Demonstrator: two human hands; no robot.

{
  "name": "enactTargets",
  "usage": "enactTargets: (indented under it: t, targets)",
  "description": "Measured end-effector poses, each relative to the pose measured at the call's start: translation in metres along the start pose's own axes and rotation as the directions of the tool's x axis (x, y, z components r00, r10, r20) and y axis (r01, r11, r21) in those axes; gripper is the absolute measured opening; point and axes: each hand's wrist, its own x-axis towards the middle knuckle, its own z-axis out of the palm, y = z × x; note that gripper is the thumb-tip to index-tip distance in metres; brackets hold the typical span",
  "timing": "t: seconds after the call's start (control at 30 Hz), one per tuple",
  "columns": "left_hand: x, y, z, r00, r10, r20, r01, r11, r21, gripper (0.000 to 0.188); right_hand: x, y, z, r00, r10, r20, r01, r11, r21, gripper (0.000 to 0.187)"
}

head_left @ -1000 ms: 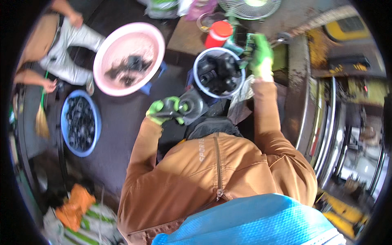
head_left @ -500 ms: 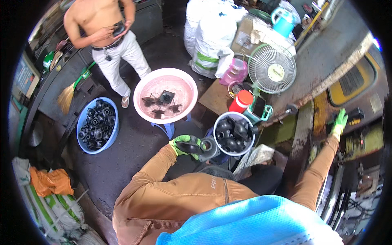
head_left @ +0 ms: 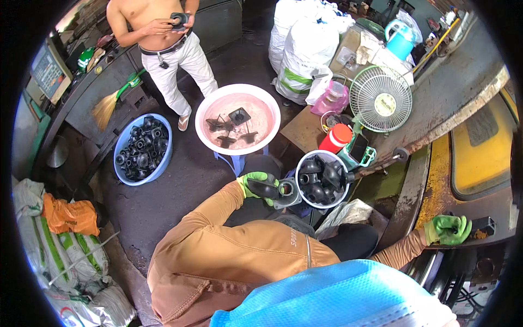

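My left hand (head_left: 255, 185), in a green glove, is closed around a dark moulded rubber part (head_left: 263, 188). At its fingertips is a square-flanged black part (head_left: 287, 194) with a round opening; whether the hand grips this too is unclear. A white bucket (head_left: 345, 197) of similar black parts (head_left: 330, 174) stands just to the right. Far to the right, my gloved right hand (head_left: 448, 230) has its fingers bent but apart, with nothing visible in them. It is beside a dark block-shaped handle (head_left: 482, 226) on the yellow machine door (head_left: 482, 155).
A pink-white basin (head_left: 238, 91) holds liquid and several black parts. Left of it stands a blue tub (head_left: 164, 173) full of black parts. Another person (head_left: 169, 32) handles a black part beyond. A fan (head_left: 381, 99) and red-lidded jug (head_left: 336, 137) stand near the right-hand machine.
The yellow door and its handle have come nearer to me, and my right hand has moved down with them. My left hand keeps its hold. The whole view has shifted slightly.
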Motion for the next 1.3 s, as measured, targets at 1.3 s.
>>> enactTargets:
  t: [1.3]
  targets:
    - [-0.009, 0.005, 0.046, 0.974, 0.222, -0.052, 0.057, -0.016, 0.998, 0.045, 0.106, 0.03, -0.201, 0.665, 0.393, 0.635, -0.671, -0.059, 0.739, 0.033]
